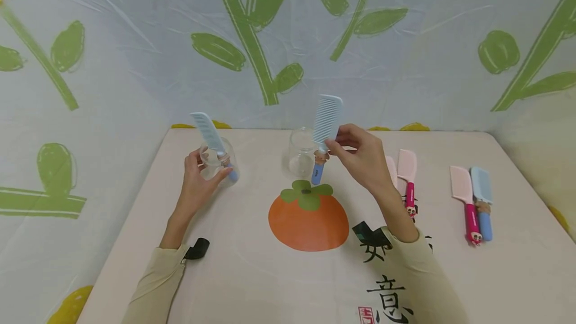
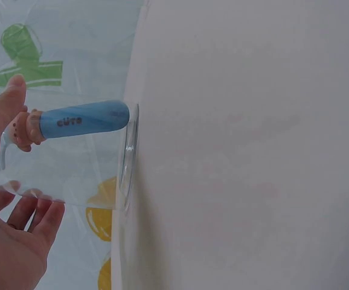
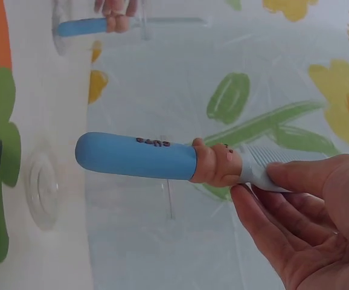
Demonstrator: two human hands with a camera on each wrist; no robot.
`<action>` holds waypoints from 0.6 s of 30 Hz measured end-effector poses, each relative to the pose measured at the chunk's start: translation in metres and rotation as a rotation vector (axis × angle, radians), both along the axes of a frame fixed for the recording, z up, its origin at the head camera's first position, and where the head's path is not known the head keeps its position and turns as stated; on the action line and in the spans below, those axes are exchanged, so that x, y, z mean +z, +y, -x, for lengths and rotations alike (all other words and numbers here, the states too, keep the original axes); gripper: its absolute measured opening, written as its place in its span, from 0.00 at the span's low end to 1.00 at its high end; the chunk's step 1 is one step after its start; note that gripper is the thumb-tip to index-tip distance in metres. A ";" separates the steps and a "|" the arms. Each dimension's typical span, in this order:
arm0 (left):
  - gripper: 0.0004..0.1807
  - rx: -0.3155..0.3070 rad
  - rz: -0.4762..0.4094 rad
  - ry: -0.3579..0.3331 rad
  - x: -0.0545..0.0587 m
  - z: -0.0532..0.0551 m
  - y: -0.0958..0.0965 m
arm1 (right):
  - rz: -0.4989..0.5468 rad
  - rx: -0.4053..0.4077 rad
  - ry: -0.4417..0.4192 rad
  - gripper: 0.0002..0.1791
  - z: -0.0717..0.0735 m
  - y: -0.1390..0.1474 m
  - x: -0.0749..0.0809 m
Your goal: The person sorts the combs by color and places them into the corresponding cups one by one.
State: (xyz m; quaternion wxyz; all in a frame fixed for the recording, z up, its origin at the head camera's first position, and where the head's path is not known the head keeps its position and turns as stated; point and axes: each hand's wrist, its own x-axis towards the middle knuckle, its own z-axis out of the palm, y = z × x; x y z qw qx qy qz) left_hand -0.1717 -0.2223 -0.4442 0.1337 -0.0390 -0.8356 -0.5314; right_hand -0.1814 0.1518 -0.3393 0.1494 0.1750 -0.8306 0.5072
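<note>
Reference the clock face to the orange fruit print [image 1: 308, 224] on the desk [image 1: 252, 279], with 12 at the far edge.

Position: the left jar [image 1: 232, 158] stands at 10 o'clock and contains a light blue comb [image 1: 208, 131], handle down and tilted. The middle jar [image 1: 299, 150] stands at 12 o'clock. The second blue comb [image 1: 327, 119] is upright, handle down, just beside the middle jar toward 1 o'clock.

Hand state: the left hand [image 1: 198, 176] grips the left jar, thumb and fingers on opposite sides. The right hand [image 1: 362, 156] pinches the second blue comb just above its figure-shaped neck.

Progress (judged): placement of the first comb appears complete, though its jar is not released. The second blue comb is not yet in a jar; its placement and release remain. A pink comb [image 1: 407, 166] at 2 o'clock, and a pink-and-blue pair [image 1: 472, 199] at 3 o'clock, lie unhandled.

Visibility limits: the right forearm covers most of another pink piece [image 1: 391, 170] and some printed characters. The middle jar's clear glass is hard to trace. The left wrist view cuts off the first comb's toothed end.
</note>
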 end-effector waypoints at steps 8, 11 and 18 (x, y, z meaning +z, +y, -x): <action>0.42 -0.018 -0.029 0.017 0.026 -0.013 0.013 | 0.068 0.043 -0.013 0.13 0.005 -0.021 -0.001; 0.41 -0.017 -0.016 0.014 0.034 -0.018 0.016 | 0.092 0.054 -0.001 0.14 0.006 -0.029 -0.001; 0.41 -0.015 -0.015 -0.004 0.030 -0.017 0.016 | 0.159 0.080 0.011 0.14 0.011 -0.050 0.002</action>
